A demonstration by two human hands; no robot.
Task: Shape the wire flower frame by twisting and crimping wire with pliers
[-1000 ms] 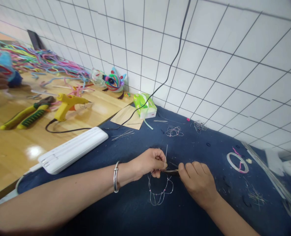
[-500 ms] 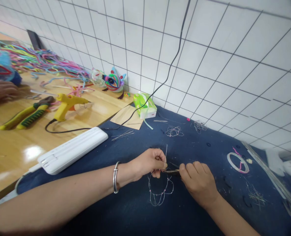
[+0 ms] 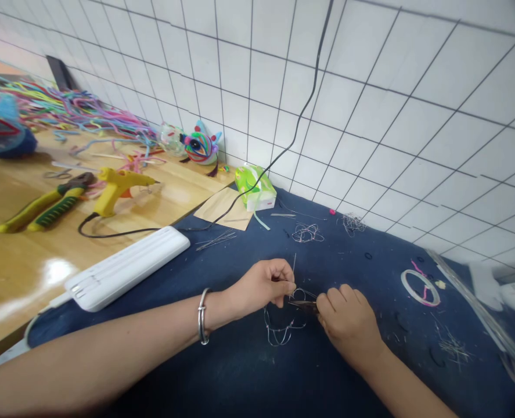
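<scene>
Thumb and fingers of my left hand [image 3: 269, 285] pinch a looped wire piece [image 3: 278, 337], whose thin silvery loops with small pink beads hang below the fingers. A straight wire end [image 3: 294, 267] sticks up above that pinch. My right hand [image 3: 350, 325] is wrapped round a small dark pair of pliers [image 3: 304, 303]. The plier tips point left and meet the wire close beside my left fingertips. Whether the jaws are clamped on the wire is too small to tell.
On the left stand a white power strip [image 3: 129, 270], a yellow glue gun [image 3: 120, 188] and large pliers [image 3: 48, 203]. Wire bundles [image 3: 308, 233], a tissue pack [image 3: 257, 186] and a white ring [image 3: 420, 288] lie around the dark mat. A black cable [image 3: 301, 116] crosses the wall.
The looped wire piece has tilted, its hanging loops now higher and flatter. Both my hands stay almost in place. A co-worker's hand at the far left has gone out of view.
</scene>
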